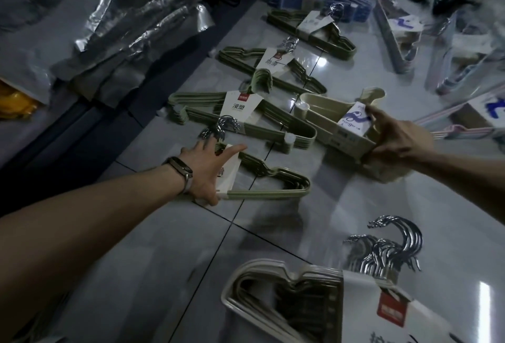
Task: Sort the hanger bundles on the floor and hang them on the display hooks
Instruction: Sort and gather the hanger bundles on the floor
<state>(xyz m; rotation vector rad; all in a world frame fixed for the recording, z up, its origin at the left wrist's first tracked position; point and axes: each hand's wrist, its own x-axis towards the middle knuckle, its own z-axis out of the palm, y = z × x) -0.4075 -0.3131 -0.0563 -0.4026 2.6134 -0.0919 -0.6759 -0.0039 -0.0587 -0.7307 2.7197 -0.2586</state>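
Note:
Several green hanger bundles with white paper sleeves lie in a row on the grey tiled floor. My left hand (209, 170) grips the nearest green bundle (269, 182) at its paper sleeve, just below its chrome hooks. My right hand (396, 137) holds a beige plastic hanger bundle (332, 117) by its label end, fingers curled under it and thumb on top. A second green bundle (246, 121) lies between the two. A white hanger bundle (314, 301) with chrome hooks sits near the bottom.
Two further green bundles (273, 69) (314, 29) lie farther back. Pastel hanger packs (404, 39) and boxed goods crowd the right and far side. Crinkled plastic bags (131, 30) and dark shelving line the left. Bare tile shows at the lower left.

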